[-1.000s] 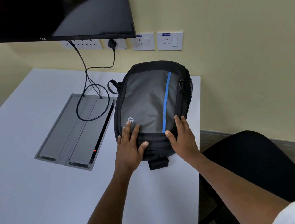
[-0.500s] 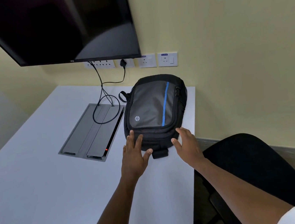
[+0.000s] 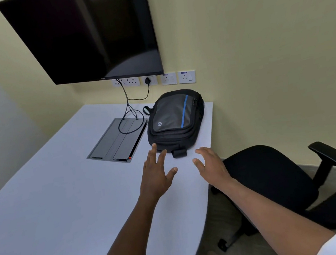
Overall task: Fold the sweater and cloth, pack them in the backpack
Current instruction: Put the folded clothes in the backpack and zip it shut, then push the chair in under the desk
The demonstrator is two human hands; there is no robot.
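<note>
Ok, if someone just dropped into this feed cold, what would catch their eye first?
Probably the black and grey backpack with its blue stripe, lying zipped at the far right corner of the white desk. Next, the two bare hands: the left hand and right hand, fingers spread, hover just short of it, holding nothing. Above looms a big dark screen on the wall.

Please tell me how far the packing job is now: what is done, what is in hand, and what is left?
Done, it seems: the backpack lies flat and closed on the table, near the wall, and no sweater or cloth is in sight; whether they are inside cannot be seen. In hand: nothing. The left hand and the right hand are open, just short of the backpack. Left: apparently nothing visible.
</note>
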